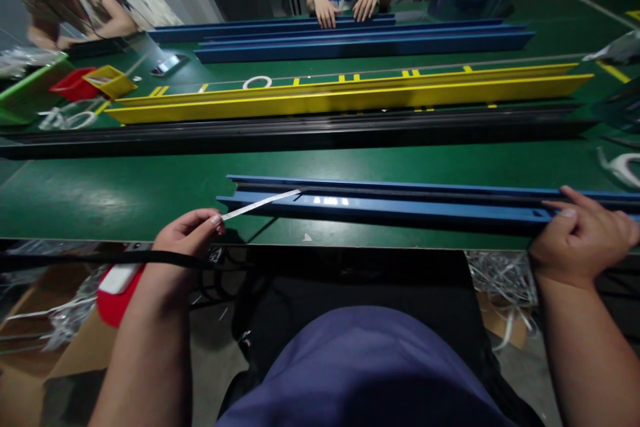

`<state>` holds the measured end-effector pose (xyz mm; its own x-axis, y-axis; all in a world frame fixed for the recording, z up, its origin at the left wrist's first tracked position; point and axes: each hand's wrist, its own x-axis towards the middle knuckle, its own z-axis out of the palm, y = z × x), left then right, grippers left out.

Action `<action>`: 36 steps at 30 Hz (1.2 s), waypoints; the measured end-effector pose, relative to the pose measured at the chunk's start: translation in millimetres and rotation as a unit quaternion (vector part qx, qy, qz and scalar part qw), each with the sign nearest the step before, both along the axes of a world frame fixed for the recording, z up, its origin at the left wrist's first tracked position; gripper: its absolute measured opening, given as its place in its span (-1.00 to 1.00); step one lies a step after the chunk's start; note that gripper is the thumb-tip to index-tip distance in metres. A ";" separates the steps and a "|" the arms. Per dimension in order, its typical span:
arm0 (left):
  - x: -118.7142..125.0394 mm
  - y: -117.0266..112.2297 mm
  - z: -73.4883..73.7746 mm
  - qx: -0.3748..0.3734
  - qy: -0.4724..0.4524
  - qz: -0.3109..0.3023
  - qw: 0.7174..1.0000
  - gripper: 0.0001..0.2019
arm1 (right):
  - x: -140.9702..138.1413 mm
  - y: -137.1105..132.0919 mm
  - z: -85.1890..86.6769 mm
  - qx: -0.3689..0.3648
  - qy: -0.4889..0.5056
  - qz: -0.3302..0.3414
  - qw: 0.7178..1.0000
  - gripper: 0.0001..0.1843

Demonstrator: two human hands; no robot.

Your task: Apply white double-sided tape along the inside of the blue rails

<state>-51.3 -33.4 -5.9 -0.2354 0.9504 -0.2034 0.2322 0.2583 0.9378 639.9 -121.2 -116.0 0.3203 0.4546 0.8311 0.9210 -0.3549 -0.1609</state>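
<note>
A long blue channel-shaped rail lies lengthwise near the front edge of the green table. It has a dark groove inside and a small white marking on its near side. My left hand, closed in a pinch by the rail's left end, holds a narrow white strip. The strip slants up to the right, and its far end reaches the rail's groove. Towards the right, my right hand grips the rail, thumb on the near side and a finger across the top. Its other fingers are partly hidden.
Beyond lie a black rail, a yellow rail and several blue rails. A person's hands rest on the farthest. A green bin stands left; discarded strips fill a box below. A dark cord crosses my left wrist.
</note>
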 end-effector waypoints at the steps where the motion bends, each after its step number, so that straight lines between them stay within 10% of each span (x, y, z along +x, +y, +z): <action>1: -1.0 -1.2 -0.1 -0.003 0.001 0.001 1.000 -0.62 | -1.8 -0.8 0.9 0.009 -0.005 0.018 1.000 -0.66; 18: 5.9 -11.7 10.6 -0.034 -0.074 0.011 0.997 -0.48 | -17.4 -5.0 11.3 0.001 0.001 0.064 0.998 -0.61; 24: 9.9 -21.3 10.8 -0.099 -0.040 -0.182 0.978 -0.69 | -28.5 -6.8 24.1 0.038 -0.063 0.074 0.995 -0.63; 28: 24.8 -26.6 17.0 -0.125 -0.022 -0.287 0.950 -0.70 | -105.0 -12.5 53.4 -0.038 -0.029 0.188 0.981 -0.64; 31: 38.8 -24.5 22.0 -0.123 -0.017 -0.304 0.945 -0.69 | -188.3 -11.7 73.4 -0.134 0.086 0.374 0.914 -0.72; 36: 54.0 -12.5 19.2 -0.089 0.001 -0.346 0.934 -0.70 | -306.2 6.0 86.4 -0.285 0.345 0.579 0.682 -0.57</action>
<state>2.7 -45.9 13.4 0.4223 0.8260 -0.3733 0.4035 0.1974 0.8934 333.7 -115.2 -29.5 -0.3019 0.9209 0.2467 0.4125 0.3595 -0.8370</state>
